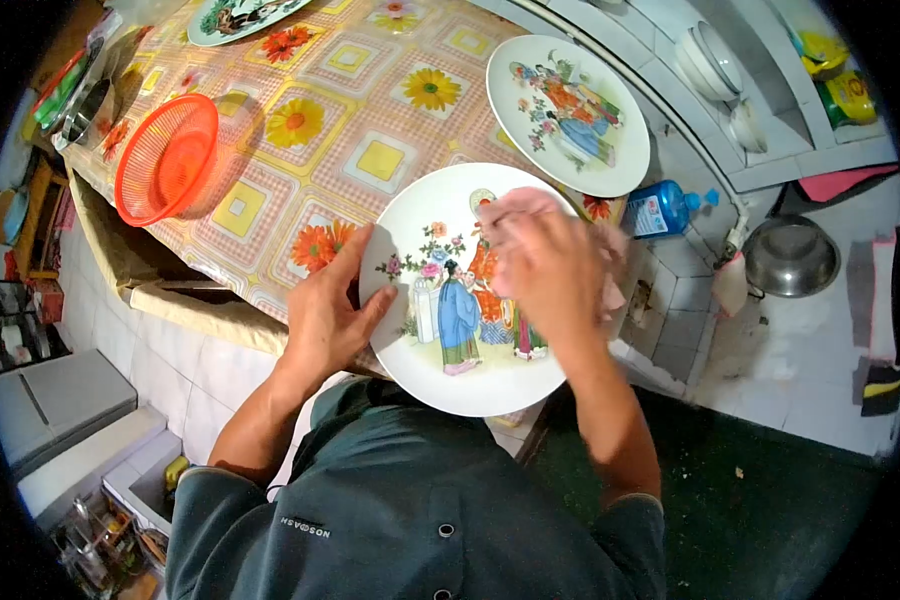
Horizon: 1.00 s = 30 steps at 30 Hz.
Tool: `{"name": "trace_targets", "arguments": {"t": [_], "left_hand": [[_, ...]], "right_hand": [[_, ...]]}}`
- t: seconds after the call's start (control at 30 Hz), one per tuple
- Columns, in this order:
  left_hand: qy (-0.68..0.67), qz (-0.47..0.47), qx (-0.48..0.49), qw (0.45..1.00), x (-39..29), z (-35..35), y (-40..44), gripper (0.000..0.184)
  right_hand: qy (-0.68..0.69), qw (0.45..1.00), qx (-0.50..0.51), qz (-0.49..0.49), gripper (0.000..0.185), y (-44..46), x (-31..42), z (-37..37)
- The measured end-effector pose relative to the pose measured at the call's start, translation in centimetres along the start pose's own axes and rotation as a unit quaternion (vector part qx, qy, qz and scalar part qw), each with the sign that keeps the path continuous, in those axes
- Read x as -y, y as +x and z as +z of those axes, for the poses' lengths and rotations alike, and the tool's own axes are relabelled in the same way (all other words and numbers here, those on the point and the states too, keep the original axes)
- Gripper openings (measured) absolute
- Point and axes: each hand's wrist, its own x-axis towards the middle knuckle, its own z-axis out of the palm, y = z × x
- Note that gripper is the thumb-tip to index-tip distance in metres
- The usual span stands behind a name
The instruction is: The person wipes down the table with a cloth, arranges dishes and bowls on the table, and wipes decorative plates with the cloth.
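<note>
A large white plate (430,380) with painted figures and flowers is tilted at the table's front edge, close to the body. My left hand (335,305) grips its left rim, thumb on the painted face and fingers toward the edge. On the plate's upper right, my right hand (550,270) presses a pink cloth (525,203) against the surface. The cloth hangs out past the right side of that hand. Behind, a second painted plate (570,115) lies at the table's right edge, partly covered by the near plate's rim.
An orange-red plastic basket (167,160) stands at the table's left edge. Another painted plate (240,15) is at the far edge. A blue bottle (660,210) lies right of the plates. A metal bowl (792,256) and shelves with white bowls (708,62) are farther right.
</note>
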Motion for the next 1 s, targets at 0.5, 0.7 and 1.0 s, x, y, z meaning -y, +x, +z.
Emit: {"name": "trace_targets", "arguments": {"t": [0.5,0.7,1.0], "left_hand": [[-0.001,-0.009,-0.002,1.000,-0.2,-0.1,-0.1,0.063],[0.008,-0.028,0.027,0.999,0.0,0.1,0.0,0.064],[-0.014,-0.030,0.000,0.999,0.2,0.3,-0.2,0.063]], "right_hand": [[0.045,0.999,0.026,-0.017,0.025,1.7,-1.7,-0.5],[0.076,0.996,0.023,-0.044,0.033,1.1,-1.3,-0.1],[0.138,0.990,0.012,-0.008,0.032,1.1,-1.8,-0.2]]}}
